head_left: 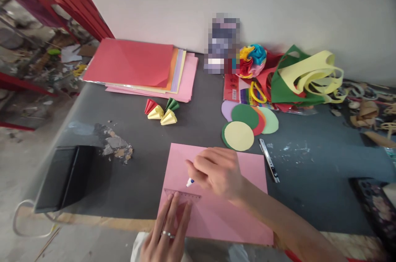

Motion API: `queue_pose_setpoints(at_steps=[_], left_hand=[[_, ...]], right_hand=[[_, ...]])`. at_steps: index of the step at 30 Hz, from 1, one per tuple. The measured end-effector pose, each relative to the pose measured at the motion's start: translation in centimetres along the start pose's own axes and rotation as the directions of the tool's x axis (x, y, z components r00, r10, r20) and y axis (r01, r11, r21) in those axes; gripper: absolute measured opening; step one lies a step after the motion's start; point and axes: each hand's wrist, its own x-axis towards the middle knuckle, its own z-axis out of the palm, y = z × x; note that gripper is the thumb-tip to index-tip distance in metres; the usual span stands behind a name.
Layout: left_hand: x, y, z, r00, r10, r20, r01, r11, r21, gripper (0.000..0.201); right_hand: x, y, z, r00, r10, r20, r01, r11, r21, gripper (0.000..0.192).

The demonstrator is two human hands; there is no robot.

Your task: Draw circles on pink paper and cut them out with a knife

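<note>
The dark table (148, 130) is matte, scuffed, with a torn patch where paler material shows. On it, at the front edge, lies the pink sheet (216, 212), smooth, flat and uncut; any drawn lines on it are too faint to tell, so the marking looks barely begun.

At the back lies a stack of paper (139, 66), red on top, with orange, lilac, yellow and pink edges fanned out beneath. To the right sits a heap of scraps (306, 78), curling green and yellow strips with round holes cut out. In front of the heap lie paper discs (244, 126), overlapping, already cut: yellow, green, red, mint, lilac. Four small cones (161, 111), folded and glossy, stand finished near the stack.

The right hand (218, 171) is curled around a pen (189, 182), its tip on the sheet just above the ruler (182, 196). The left hand (168, 229), fingers spread flat, presses this clear, thin ruler onto the sheet. A slim knife (269, 159) lies just beside the sheet's right corner.
</note>
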Motion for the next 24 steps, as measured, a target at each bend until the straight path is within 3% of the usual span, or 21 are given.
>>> queue_pose_setpoints(at_steps=[4, 10, 13, 18, 24], left_hand=[[-0.2, 0.1, 0.2, 1.000, 0.008, 0.023, -0.008, 1.000, 0.018, 0.072], [-0.4, 0.2, 0.6, 1.000, -0.025, -0.019, 0.024, 0.999, -0.027, 0.067], [-0.4, 0.1, 0.6, 1.000, -0.005, -0.022, 0.004, 0.999, -0.035, 0.065], [-0.1, -0.1, 0.6, 0.998, 0.001, -0.062, -0.003, 1.000, -0.024, 0.066], [-0.6, -0.1, 1.2, 0.986, 0.000, -0.166, -0.009, 0.998, -0.055, 0.040]], right_hand=[[1.6, -0.9, 1.5, 0.998, -0.051, -0.035, 0.043, 0.978, -0.203, 0.044], [2.5, -1.0, 2.6, 0.996, -0.081, -0.023, 0.073, 0.968, -0.240, 0.043], [2.2, -1.5, 2.5, 0.988, -0.153, 0.017, 0.152, 0.952, -0.264, 0.042], [1.5, -2.8, 2.3, 0.941, -0.314, 0.125, 0.338, 0.893, -0.298, 0.040], [0.5, -3.7, 1.3, 0.880, -0.433, 0.194, 0.470, 0.853, -0.227, 0.042]])
